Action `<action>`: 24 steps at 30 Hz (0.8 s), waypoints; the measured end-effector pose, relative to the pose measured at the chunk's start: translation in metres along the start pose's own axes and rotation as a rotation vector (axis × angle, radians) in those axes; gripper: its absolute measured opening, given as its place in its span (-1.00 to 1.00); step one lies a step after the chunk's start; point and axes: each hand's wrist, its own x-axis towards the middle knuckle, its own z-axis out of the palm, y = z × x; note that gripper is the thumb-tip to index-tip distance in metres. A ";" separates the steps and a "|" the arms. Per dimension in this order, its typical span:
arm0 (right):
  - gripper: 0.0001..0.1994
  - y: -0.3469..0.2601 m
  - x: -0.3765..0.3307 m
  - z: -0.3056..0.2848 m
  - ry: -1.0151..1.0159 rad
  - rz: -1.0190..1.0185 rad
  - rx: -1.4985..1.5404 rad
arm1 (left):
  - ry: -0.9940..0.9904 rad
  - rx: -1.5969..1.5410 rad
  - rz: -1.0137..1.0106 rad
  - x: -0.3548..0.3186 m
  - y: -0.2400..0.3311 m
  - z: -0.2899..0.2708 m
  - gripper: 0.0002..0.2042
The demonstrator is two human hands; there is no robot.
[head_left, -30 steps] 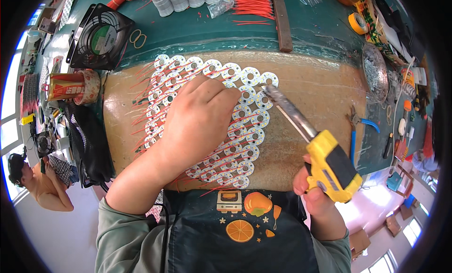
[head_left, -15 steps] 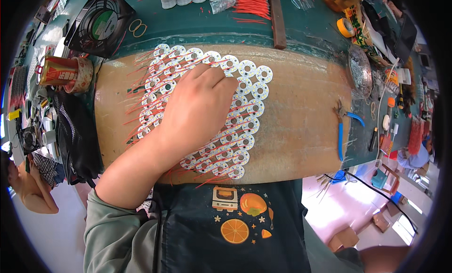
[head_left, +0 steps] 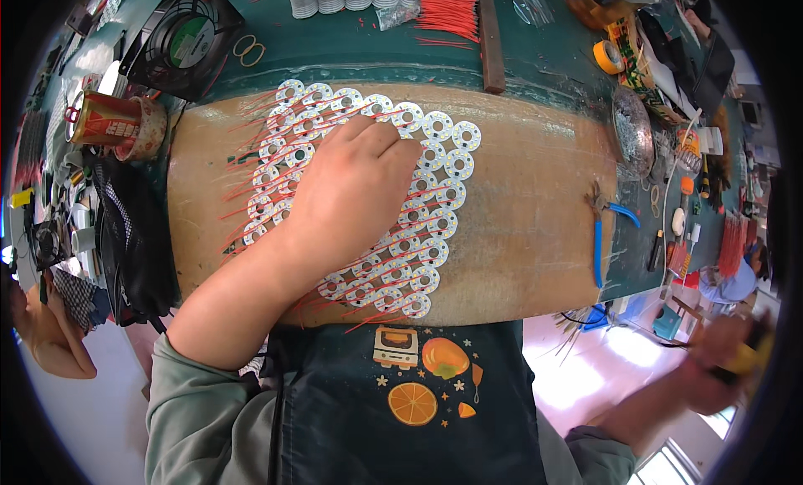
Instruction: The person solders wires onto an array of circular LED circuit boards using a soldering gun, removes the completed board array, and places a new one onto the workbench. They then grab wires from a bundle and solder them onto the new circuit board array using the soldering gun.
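My left hand (head_left: 360, 188) rests over a slanted grid of round white LED circuit boards (head_left: 435, 127) with center holes. Its fingers are curled and pressed together, and their tips are hidden beneath the hand. Thin red wires (head_left: 251, 192) run across the boards and stick out at the left side of the grid. At the far right, off the bench, my right hand (head_left: 718, 355) is blurred and closed around a yellow-and-black tool (head_left: 757, 355), whose kind I cannot make out.
The boards lie on a brown work sheet (head_left: 527, 217). Blue-handled cutters (head_left: 600, 242) lie at its right edge, near a metal bowl (head_left: 633, 134). Behind are a bundle of red wires (head_left: 447, 17), a dark bar (head_left: 492, 50) and a black fan (head_left: 184, 42). Cans (head_left: 109, 121) stand left.
My right hand has come into view at the far right with the yellow-and-black tool. My left hand stays in place over the boards. The view has shifted slightly.
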 end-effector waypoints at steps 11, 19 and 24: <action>-0.18 0.150 -0.090 0.098 -0.140 0.873 0.123 | -0.061 -0.018 -0.038 0.002 0.003 -0.002 -0.87; -0.52 0.155 -0.098 0.093 -0.200 0.790 0.011 | -0.028 -0.040 -0.032 0.003 0.002 -0.001 -0.85; -0.59 0.151 -0.092 0.096 -0.215 0.799 0.017 | -0.032 -0.028 -0.034 0.002 0.002 -0.001 -0.85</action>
